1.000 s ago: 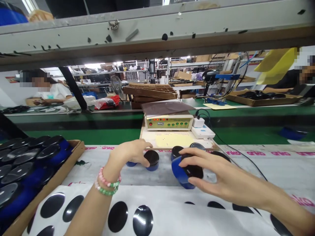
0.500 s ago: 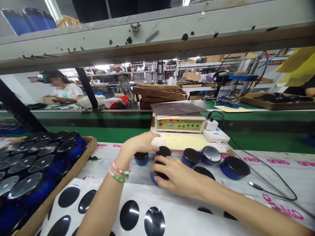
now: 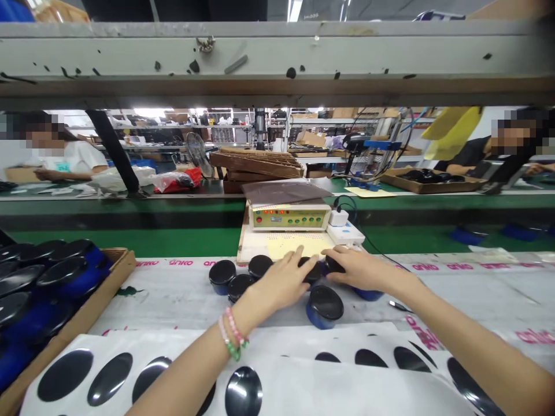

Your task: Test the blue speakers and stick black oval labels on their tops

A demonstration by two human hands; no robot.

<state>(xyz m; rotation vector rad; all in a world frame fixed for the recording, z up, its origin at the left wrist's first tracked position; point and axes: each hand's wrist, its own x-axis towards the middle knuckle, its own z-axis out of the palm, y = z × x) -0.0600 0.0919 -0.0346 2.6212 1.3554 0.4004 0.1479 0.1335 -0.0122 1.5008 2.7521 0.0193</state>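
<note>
Black-capped blue tubs touch the left hand and right hand, both open.

Green workbench, metal shelving, overhead strip lights

Tabletop here's got a white printed cover, some round blue-and-black pieces, a wooden tray of more, and a sheet of black ovals.
</note>
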